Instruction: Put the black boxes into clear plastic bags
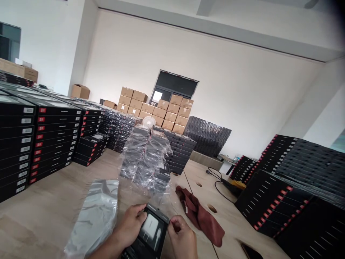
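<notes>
No words can be made out: the pale print (152, 207) on the black box (151, 226) held by the left hand (131, 223) is too small, the red labels (40, 136) on stacked boxes (58, 132) left of that hand too blurred.

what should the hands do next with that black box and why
Perhaps run the right hand down the right edge of the black charger box: its fingertips are at the upper right corner, while the left hand grips the opposite side, thumb over the front, which should steady it.

Wooden table (24, 228) — boxes (55, 140), maroon cloth (206, 219)
</notes>
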Demonstrator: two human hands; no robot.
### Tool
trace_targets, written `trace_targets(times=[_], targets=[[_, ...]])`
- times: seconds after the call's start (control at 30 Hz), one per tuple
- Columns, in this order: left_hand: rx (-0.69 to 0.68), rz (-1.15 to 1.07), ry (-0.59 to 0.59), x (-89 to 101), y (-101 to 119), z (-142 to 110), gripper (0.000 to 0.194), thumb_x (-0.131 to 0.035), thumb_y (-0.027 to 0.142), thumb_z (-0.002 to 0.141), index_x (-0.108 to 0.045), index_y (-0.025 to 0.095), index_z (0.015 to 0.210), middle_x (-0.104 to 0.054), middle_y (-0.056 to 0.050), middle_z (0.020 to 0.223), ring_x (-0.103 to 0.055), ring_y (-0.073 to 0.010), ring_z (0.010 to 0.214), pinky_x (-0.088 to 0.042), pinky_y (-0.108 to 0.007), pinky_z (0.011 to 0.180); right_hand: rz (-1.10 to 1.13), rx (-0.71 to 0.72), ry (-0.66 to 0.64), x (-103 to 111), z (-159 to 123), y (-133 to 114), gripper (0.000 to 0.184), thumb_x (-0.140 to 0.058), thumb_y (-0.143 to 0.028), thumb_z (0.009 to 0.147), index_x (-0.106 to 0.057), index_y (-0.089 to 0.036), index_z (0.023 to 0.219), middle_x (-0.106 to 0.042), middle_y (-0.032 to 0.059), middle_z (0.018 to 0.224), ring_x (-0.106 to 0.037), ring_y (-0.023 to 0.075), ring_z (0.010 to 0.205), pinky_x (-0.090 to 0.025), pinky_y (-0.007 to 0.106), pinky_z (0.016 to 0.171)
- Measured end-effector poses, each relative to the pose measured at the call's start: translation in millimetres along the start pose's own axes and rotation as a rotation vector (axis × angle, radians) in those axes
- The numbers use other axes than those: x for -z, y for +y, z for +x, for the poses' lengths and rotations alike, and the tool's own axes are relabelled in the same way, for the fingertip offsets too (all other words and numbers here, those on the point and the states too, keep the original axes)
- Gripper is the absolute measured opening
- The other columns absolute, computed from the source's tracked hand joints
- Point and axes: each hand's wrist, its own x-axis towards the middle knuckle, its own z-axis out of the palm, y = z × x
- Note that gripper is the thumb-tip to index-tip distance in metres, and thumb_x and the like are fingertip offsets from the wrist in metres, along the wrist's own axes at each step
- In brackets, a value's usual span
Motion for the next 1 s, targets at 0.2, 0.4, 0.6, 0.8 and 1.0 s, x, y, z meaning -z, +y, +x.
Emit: trace_targets(times=[0.2, 0.4, 0.6, 0.8, 1.0], targets=[[-0.005, -0.027, -0.063, -0.4, 1.2, 0.8, 0.037, -0.048, 0.034, 0.078, -0.069, 0.015, 0.102, -0.071, -0.007, 0.099, -0.063, -0.0242, 0.091, -0.046, -0.033, 0.085, -0.099, 0.233, 0.057, 7.6, 1.2, -6.0, 0.02, -0.052, -0.036, 0.081, -0.062, -0.022, 0.072, -0.067, 0.0034, 0.064, -0.063, 0.0173, 0.056, -0.046, 0.024, 0.057], [-0.079, -0.068, 0.103, -4.3, 3.7, -3.2, 0.03, -0.048, 0.032, 0.082, -0.063, 0.016, 0.103, -0.069, -0.007, 0.098, -0.063, -0.0219, 0.089, -0.046, -0.031, 0.08, 0.349, -0.017, -0.001, 6.6, 2.3, -20.7, 0.027, -0.06, -0.047, 0.076, -0.064, -0.02, 0.073, -0.066, 0.0052, 0.076, -0.061, 0.0193, 0.067, -0.049, 0.025, 0.055], [-0.244, -0.292, 0.008, -5.3, 26.0, -11.6, 0.021, -0.058, 0.031, 0.08, -0.058, 0.018, 0.098, -0.066, -0.007, 0.101, -0.06, -0.0193, 0.093, -0.045, -0.029, 0.085, 0.761, -0.228, -0.025, 15.0, 3.9, -27.2, 0.03, -0.072, -0.043, 0.069, -0.055, -0.02, 0.063, -0.052, -0.0042, 0.056, -0.047, 0.0108, 0.052, -0.041, 0.02, 0.049], [-0.143, -0.199, -0.095, 17.2, 36.4, -3.0, 0.028, -0.069, 0.027, 0.068, -0.063, 0.016, 0.094, -0.064, -0.004, 0.09, -0.057, -0.0171, 0.084, -0.043, -0.027, 0.078, 0.852, -0.207, -0.209, 31.2, 9.7, -32.0, 0.048, -0.08, -0.037, 0.058, -0.062, -0.023, 0.101, -0.068, 0.0036, 0.089, -0.062, 0.0209, 0.08, -0.05, 0.028, 0.066], [-0.002, 0.441, -0.257, 37.5, 18.4, -7.6, 0.033, -0.076, 0.022, 0.047, -0.066, 0.018, 0.078, -0.057, 0.003, 0.076, -0.05, -0.0153, 0.071, -0.036, -0.022, 0.06, 0.656, -0.15, -0.595, 23.2, -8.1, -38.1, 0.045, -0.081, -0.034, 0.055, -0.069, -0.021, 0.096, -0.07, 0.0044, 0.085, -0.065, 0.0257, 0.083, -0.05, 0.038, 0.078]])
